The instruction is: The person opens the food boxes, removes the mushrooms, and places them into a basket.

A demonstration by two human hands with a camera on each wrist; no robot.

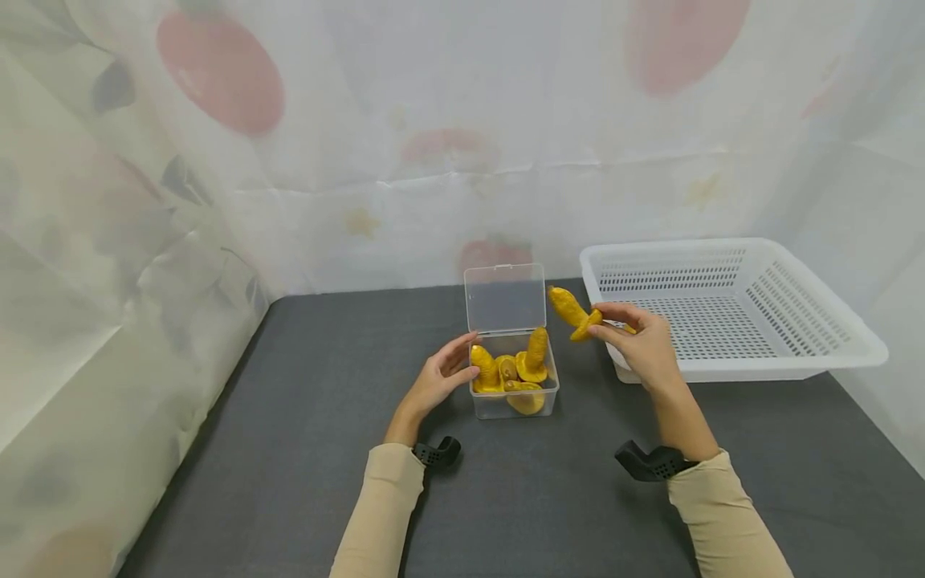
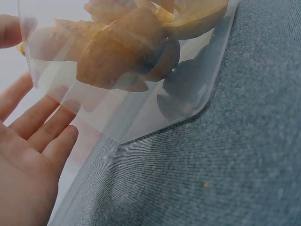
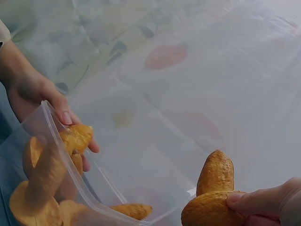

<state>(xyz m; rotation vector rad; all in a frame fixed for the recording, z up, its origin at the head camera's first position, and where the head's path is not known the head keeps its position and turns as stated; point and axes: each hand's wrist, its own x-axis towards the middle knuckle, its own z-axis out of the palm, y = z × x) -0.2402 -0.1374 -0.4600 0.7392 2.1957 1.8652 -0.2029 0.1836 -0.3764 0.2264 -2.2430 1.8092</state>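
My right hand [image 1: 643, 345] pinches a yellow mushroom-shaped piece [image 1: 567, 305] by its cap, between thumb and fingers, with the stem pointing up and left. It is raised between the clear box and the white basket. A clear plastic box [image 1: 495, 408] with its hinged lid [image 1: 504, 297] up holds several more of these yellow pieces [image 1: 484, 369]. Against the box's left side rests my left hand [image 1: 441, 373], its fingers [image 2: 56, 127] fairly straight and touching the wall. Another bit of yellow shows behind the right fingers; what it belongs to is hidden.
At the right stands a white perforated basket [image 1: 788, 369], its left edge close behind my right hand. The dark grey tabletop [image 1: 325, 449] runs to a printed white curtain [image 1: 405, 160] at the back and left.
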